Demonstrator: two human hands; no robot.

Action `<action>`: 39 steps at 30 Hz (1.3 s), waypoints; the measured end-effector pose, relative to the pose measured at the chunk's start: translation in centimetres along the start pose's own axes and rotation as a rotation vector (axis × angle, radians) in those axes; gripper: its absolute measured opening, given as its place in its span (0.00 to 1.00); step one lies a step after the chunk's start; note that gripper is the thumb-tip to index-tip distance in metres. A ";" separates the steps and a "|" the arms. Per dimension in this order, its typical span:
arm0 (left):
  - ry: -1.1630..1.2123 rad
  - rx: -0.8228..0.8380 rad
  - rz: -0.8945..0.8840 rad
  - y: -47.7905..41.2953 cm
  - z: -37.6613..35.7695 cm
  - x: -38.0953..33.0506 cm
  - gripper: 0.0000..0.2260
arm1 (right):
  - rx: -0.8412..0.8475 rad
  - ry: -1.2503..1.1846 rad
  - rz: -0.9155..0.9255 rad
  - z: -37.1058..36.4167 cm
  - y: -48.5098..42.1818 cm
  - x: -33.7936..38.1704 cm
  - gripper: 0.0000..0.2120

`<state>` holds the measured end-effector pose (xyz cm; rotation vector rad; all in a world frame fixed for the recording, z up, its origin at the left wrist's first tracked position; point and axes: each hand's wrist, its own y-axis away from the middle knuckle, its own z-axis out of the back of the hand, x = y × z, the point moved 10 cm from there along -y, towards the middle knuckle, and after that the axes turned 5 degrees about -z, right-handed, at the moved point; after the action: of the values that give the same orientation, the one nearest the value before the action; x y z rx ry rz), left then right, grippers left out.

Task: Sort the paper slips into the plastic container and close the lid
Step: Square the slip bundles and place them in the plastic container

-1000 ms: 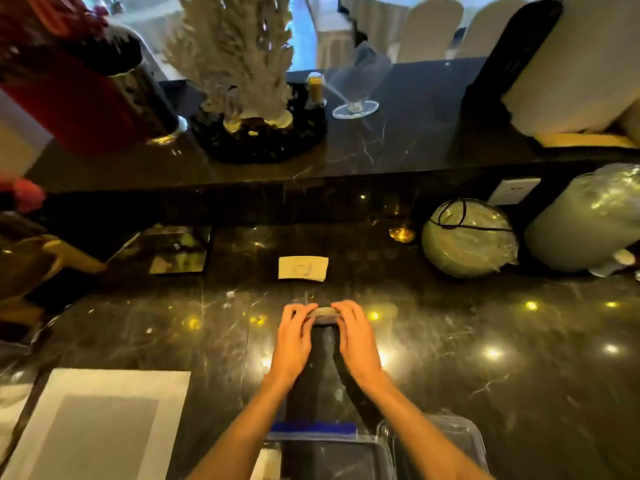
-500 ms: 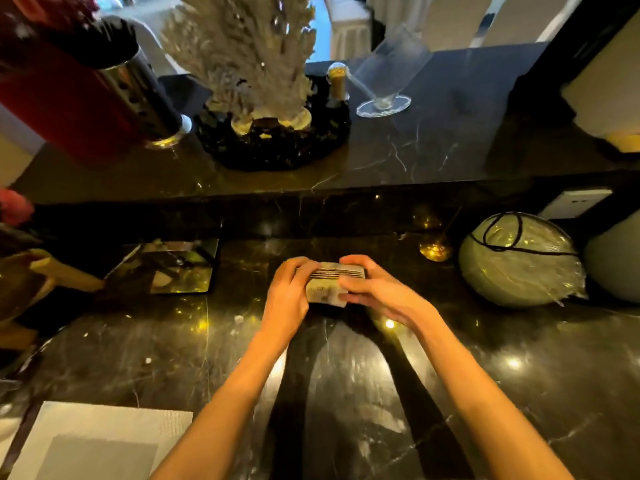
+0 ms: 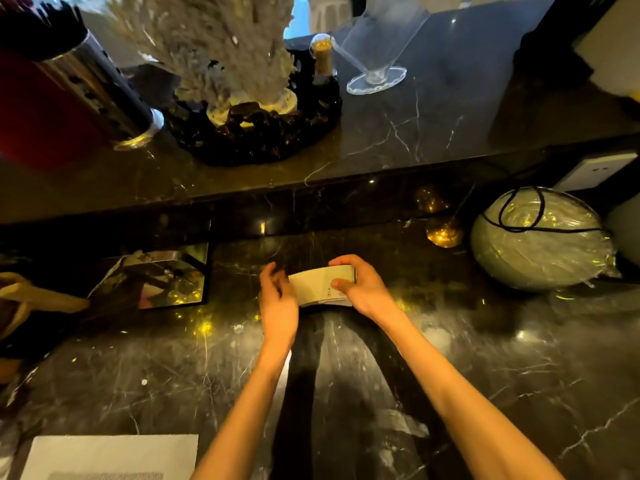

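Note:
A stack of pale paper slips (image 3: 313, 284) is held just above the dark marble counter (image 3: 485, 375), near its back edge. My right hand (image 3: 360, 289) grips the stack's right end, thumb on top and fingers behind. My left hand (image 3: 277, 299) is at the stack's left end with its fingers blurred and loosely curled; I cannot tell whether it grips the slips. The plastic container is out of view.
A mirrored box (image 3: 162, 278) stands left of my hands. A plastic-wrapped globe with a black cord (image 3: 540, 240) sits at the right. The raised ledge (image 3: 381, 143) behind carries a coral ornament (image 3: 225, 53), a clear stand (image 3: 377, 74) and a metal cylinder (image 3: 97, 91). A white mat (image 3: 104, 455) lies at bottom left.
My hands moved away from me, gathered the lone slip that lay further back on the counter, and now hold the stack with its flat face up. The view tilted up, so the container left the frame.

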<state>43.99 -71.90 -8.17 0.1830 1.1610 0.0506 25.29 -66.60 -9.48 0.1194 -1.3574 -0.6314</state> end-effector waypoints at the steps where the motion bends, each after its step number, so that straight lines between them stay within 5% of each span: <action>1: -0.141 0.075 0.073 -0.6 -0.7 0.7 0.21 | -0.020 0.063 0.001 -0.3 -0.2 -0.3 0.16; 4: -0.397 0.275 0.153 -1.7 -2.6 1.5 0.30 | -0.108 0.187 0.024 -0.8 -0.3 -1.3 0.16; 11: -0.139 0.370 0.296 -2.2 -3.6 1.1 0.23 | -0.277 0.419 0.149 0.1 1.5 -1.7 0.17; 18: -0.045 0.347 -0.104 2.1 -4.3 -0.7 0.19 | -0.282 0.120 0.306 1.5 6.1 -2.1 0.20; 23: -0.165 0.306 -0.355 6.5 -5.2 -1.0 0.23 | -0.294 0.190 0.355 2.0 8.4 -3.6 0.28; 39: -0.190 0.126 -0.322 10.9 -4.7 -0.6 0.21 | -0.367 0.196 0.378 2.2 11.2 -5.8 0.22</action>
<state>40.04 -60.74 -7.57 0.1075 0.9919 -0.3184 26.77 -53.86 -9.15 -0.3567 -1.0200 -0.5220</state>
